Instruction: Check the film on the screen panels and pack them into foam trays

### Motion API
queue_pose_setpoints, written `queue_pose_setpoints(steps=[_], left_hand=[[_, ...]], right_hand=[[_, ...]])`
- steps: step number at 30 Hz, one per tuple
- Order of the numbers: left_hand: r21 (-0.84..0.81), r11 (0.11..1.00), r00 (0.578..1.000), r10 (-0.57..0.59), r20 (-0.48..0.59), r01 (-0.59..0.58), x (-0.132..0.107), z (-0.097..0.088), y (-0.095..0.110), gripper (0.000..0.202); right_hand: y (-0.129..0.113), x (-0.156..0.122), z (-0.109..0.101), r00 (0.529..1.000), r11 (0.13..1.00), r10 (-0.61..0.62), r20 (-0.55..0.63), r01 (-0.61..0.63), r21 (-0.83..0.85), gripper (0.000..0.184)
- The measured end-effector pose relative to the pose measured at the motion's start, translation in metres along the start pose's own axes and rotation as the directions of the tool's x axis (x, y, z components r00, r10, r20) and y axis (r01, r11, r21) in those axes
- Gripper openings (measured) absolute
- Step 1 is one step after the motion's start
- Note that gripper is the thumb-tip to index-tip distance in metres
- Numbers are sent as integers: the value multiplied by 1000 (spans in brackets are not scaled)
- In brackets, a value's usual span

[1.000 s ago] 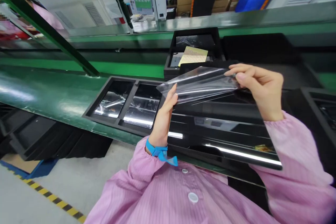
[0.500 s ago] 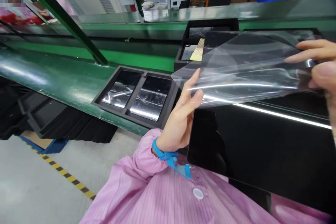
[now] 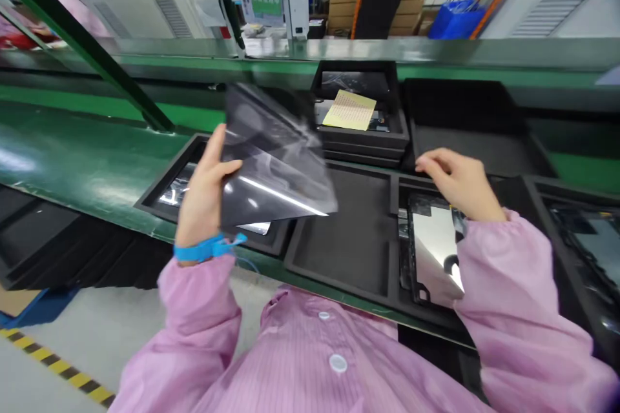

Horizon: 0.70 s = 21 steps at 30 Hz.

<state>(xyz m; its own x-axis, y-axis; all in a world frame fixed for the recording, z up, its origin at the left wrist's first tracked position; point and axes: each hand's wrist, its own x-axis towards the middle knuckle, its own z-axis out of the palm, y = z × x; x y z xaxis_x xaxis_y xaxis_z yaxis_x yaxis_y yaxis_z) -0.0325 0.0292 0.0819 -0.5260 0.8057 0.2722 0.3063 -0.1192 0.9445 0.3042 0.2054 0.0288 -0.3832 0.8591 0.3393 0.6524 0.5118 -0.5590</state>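
The green conveyor bench [image 3: 97, 168] carries several black foam trays. The two-bay tray [image 3: 358, 284] directly ahead has its left bay bare; its right bay holds a glossy display panel [image 3: 433, 239], lying flat.

The left hand [image 3: 206, 197] is clamped on a sheet of clear protective film [image 3: 271, 168], thumb over its near-left edge, holding it raised and tilted above a neighbouring tray [image 3: 167, 184]. The right hand [image 3: 458, 181] rests at the panel's far edge, fingers curled; whether it grips cannot be told.

Judgement: the film is off the panel, and disposal of the film appears to be the step in hand; that calls for a one-handed release.

The film is motion-blurred. The right sleeve [image 3: 508, 284] hides the panel's near-right corner. The contents of the stacked trays [image 3: 361, 135] beyond, under a yellow sheet [image 3: 349, 110], are indistinct.
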Motion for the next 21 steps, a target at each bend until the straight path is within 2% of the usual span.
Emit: queue_pose_setpoints(steps=[2,3,6,8,10,15,18,21], left_hand=[[202,975,994,105,-43,-94,3,-14,3,71],[340,933,990,136,-32,-117,2,-17,4,72],[731,663,987,109,119,-162,-7,-11,-9,76],[831,504,968,45,246,-235,-14,1,-29,81],[850,433,944,2,330,-298,-20,14,-50,83],[866,434,948,-69,309,-251,-30,42,-90,76],[845,500,951,-120,284,-189,-29,54,-106,74],[783,609,943,-172,285,-126,-25,60,-114,72]], right_hand=[[34,-6,8,995,989,54,86,-41,-144,31],[48,-9,15,989,977,74,126,-47,-207,29],[73,-18,43,975,938,101,198,-26,-346,22],[79,-21,57,971,910,108,212,-10,-415,23],[80,-22,65,971,886,113,212,-2,-463,22],[81,-20,63,965,887,120,233,1,-462,22],[80,-17,60,969,905,160,190,-67,-421,24],[71,-7,47,971,930,190,146,-130,-343,29]])
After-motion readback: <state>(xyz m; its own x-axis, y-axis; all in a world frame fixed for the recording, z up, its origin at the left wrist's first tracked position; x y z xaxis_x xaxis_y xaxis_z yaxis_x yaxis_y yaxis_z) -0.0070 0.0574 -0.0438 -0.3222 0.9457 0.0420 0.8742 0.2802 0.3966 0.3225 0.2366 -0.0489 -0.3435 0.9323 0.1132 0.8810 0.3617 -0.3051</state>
